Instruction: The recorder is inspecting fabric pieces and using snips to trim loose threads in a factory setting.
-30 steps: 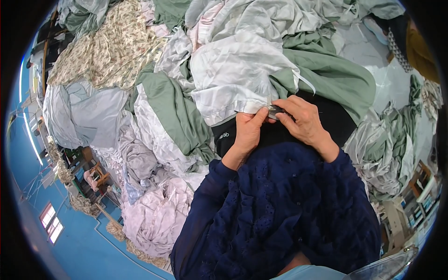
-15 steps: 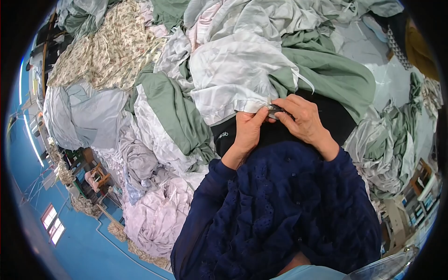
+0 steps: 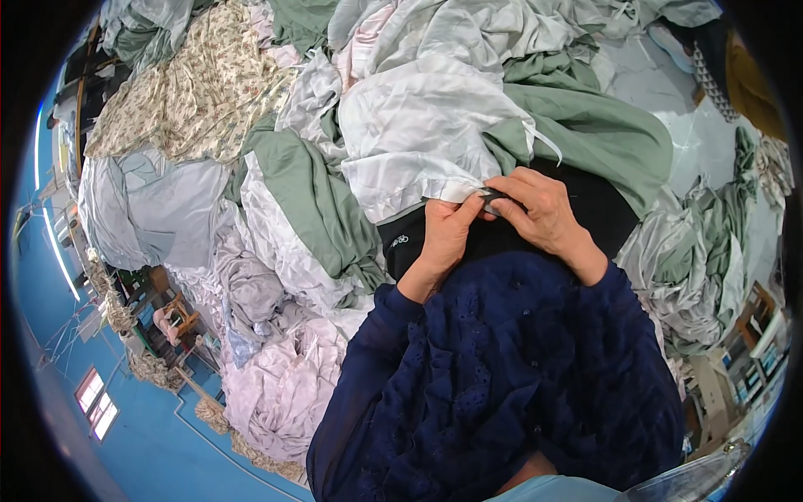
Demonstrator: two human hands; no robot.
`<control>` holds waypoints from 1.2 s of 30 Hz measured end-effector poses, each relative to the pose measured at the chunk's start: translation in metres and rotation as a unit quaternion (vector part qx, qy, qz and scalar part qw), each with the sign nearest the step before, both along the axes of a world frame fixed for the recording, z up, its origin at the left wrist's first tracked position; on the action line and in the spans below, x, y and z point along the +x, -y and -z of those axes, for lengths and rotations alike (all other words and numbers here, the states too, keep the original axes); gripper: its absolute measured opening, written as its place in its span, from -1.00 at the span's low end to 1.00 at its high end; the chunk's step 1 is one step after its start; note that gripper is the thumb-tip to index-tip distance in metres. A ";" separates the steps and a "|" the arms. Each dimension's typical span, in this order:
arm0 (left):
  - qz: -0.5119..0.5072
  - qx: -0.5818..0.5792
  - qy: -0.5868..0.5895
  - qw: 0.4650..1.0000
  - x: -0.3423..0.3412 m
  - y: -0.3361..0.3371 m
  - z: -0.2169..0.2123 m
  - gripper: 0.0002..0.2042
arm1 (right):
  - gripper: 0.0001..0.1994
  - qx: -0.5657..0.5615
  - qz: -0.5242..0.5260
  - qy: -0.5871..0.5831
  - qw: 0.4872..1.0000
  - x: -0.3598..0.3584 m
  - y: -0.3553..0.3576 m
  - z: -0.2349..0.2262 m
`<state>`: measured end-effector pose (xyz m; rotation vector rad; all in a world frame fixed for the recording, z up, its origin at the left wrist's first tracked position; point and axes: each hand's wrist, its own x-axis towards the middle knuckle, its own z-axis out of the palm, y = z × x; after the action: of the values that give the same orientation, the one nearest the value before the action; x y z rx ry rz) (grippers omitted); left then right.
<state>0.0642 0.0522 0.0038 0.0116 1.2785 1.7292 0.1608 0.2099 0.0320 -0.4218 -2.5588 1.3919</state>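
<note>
We have the hem of a white cloth [image 3: 427,134] pinched between both hands, just above a black garment [image 3: 585,209] that lies under our wrists. Our left hand [image 3: 443,234] is closed on the hem's edge, thumb pressed on top, so that grip is shut tight on the fabric. Our right hand [image 3: 539,209] meets it from the other side, its fingertips [image 3: 493,194] closed around a small dark object we cannot identify, held right against the same hem. The two grips touch each other at that spot.

Beyond the grips, the white cloth spreads away from us over a sage green sheet [image 3: 585,125], which also runs to the right of our right hand. Left of our left hand lie another green piece [image 3: 309,201], a pale blue cloth [image 3: 159,209] and, farther off, a floral print fabric [image 3: 201,84]. Below and left sits a crumpled pinkish-white heap [image 3: 284,385]. Our dark blue eyelet sleeves [image 3: 502,376] fill the near side.
</note>
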 end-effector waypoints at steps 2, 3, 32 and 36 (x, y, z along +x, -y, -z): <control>0.000 0.001 0.000 1.000 0.000 0.000 0.000 -0.84 | -0.76 -0.012 0.007 -0.002 1.000 0.000 0.001 0.001; -0.001 0.003 -0.003 1.000 0.000 -0.001 -0.001 -0.84 | -0.76 -0.012 0.007 -0.002 1.000 0.000 0.001 0.001; 0.020 -0.037 -0.078 0.996 0.000 -0.004 -0.005 -0.88 | -0.88 -0.156 0.126 -0.022 0.979 -0.008 0.005 0.016; -0.015 -0.013 -0.093 0.995 -0.005 0.003 -0.001 -0.86 | -0.95 -0.169 0.231 -0.017 0.958 0.014 -0.019 0.028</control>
<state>0.0592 0.0489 0.0048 0.1425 1.4428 1.7701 0.1749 0.2291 0.0042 -0.9679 -2.0046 1.6171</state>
